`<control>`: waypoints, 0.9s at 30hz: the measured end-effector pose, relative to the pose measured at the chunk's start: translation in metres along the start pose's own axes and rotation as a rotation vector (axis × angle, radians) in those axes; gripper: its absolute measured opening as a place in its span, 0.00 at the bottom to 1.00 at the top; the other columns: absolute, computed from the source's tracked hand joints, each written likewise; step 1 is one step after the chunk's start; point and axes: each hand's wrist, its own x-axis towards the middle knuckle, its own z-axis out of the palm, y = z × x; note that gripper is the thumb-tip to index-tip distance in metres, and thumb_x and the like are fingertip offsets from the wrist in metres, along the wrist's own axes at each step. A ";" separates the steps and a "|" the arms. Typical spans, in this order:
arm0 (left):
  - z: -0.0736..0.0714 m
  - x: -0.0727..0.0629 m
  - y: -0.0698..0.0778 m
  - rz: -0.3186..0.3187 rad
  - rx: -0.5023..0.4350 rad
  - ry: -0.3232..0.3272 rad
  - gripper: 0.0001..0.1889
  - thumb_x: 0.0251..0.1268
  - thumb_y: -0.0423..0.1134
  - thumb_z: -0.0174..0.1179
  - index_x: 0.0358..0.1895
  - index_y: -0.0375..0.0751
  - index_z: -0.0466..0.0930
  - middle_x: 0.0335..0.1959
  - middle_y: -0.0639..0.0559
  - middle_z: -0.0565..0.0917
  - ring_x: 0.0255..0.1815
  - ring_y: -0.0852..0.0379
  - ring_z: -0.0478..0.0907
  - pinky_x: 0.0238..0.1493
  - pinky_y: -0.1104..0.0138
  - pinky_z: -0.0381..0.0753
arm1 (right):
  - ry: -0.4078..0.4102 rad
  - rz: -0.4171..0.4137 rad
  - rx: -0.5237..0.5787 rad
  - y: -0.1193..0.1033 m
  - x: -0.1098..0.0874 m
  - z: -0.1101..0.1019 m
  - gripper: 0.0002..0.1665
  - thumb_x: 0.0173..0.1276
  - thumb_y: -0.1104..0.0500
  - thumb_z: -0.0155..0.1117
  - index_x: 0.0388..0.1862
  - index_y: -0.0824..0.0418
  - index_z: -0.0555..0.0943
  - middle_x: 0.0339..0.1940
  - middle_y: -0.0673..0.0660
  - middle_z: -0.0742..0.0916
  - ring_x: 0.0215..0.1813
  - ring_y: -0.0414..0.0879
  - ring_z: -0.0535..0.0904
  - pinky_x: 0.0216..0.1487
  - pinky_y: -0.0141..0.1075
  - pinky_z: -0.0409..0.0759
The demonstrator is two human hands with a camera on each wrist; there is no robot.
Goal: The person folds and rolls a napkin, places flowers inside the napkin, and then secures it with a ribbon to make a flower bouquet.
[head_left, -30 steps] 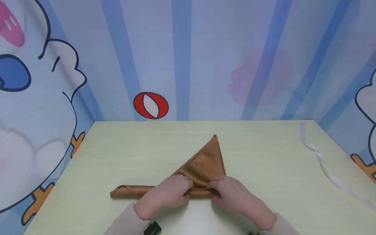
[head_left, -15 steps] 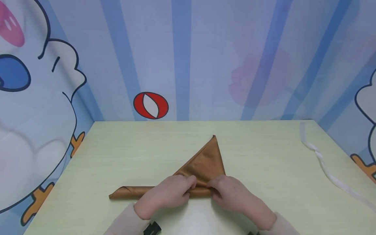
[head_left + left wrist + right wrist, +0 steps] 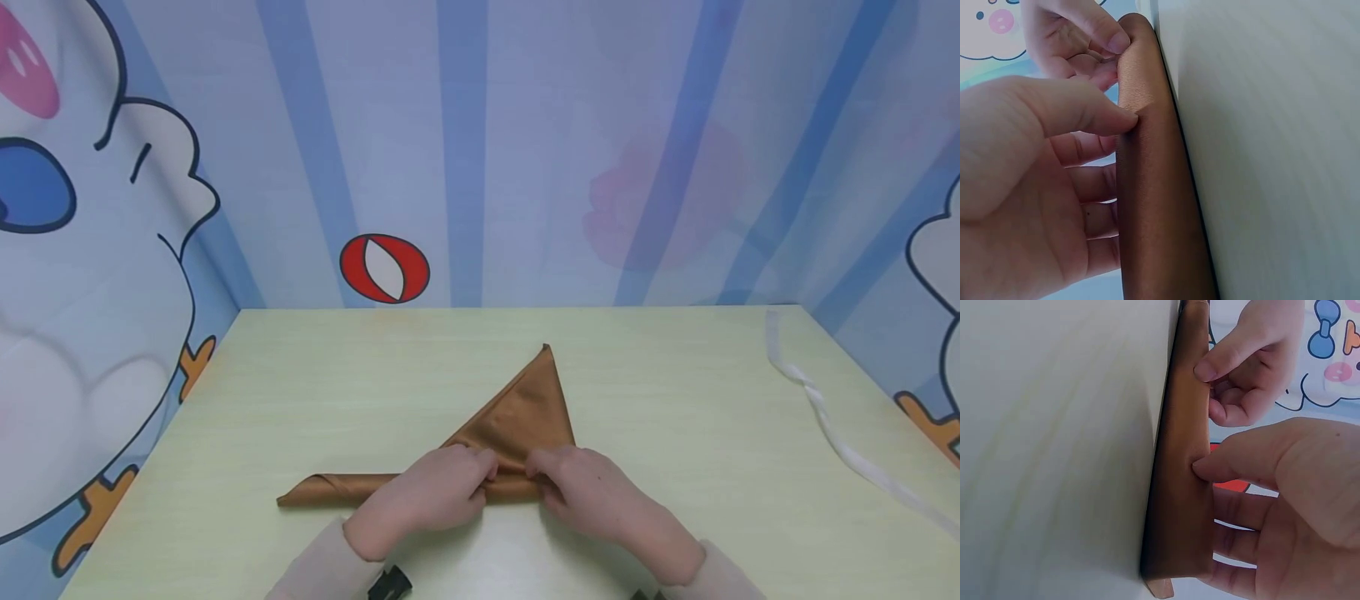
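A brown satin cloth (image 3: 521, 417) lies on the table, rolled into a tube along its near side. A triangular flap of it points toward the back, and the roll's pointed end sticks out to the left. My left hand (image 3: 429, 493) pinches the middle of the roll, thumb (image 3: 1107, 115) on the near face and fingers over the far side. Close by on the right, my right hand (image 3: 592, 496) pinches the roll near its right end, thumb (image 3: 1225, 459) pressed into the fabric. The fingertips behind the roll are partly hidden in both wrist views.
A white ribbon (image 3: 828, 425), twisted in one spot, runs along the right side of the pale table (image 3: 300, 375). Printed cartoon panels (image 3: 525, 150) stand behind the table and at both sides.
The roll's left tip has shifted slightly left. My left hand's fingers have moved a little right along the roll, while my right hand stays almost in place.
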 end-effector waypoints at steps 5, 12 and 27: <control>-0.002 -0.001 0.002 0.020 0.002 0.019 0.05 0.57 0.32 0.60 0.36 0.41 0.76 0.33 0.54 0.80 0.39 0.54 0.78 0.40 0.65 0.76 | 0.001 -0.002 -0.021 -0.001 0.000 -0.001 0.10 0.56 0.70 0.64 0.34 0.56 0.80 0.27 0.47 0.83 0.28 0.38 0.76 0.30 0.32 0.75; -0.002 -0.001 0.003 0.017 0.033 0.023 0.04 0.58 0.34 0.61 0.36 0.41 0.79 0.34 0.53 0.81 0.40 0.54 0.78 0.43 0.65 0.76 | 0.029 -0.023 -0.039 0.002 -0.002 0.001 0.10 0.54 0.70 0.66 0.34 0.57 0.82 0.28 0.48 0.84 0.30 0.40 0.78 0.30 0.33 0.75; -0.001 0.000 0.004 0.002 0.122 0.041 0.08 0.49 0.36 0.67 0.34 0.44 0.82 0.33 0.58 0.72 0.37 0.58 0.68 0.33 0.68 0.66 | 0.062 -0.029 -0.103 -0.001 0.000 0.001 0.08 0.53 0.67 0.68 0.32 0.59 0.86 0.28 0.46 0.73 0.31 0.40 0.66 0.32 0.30 0.68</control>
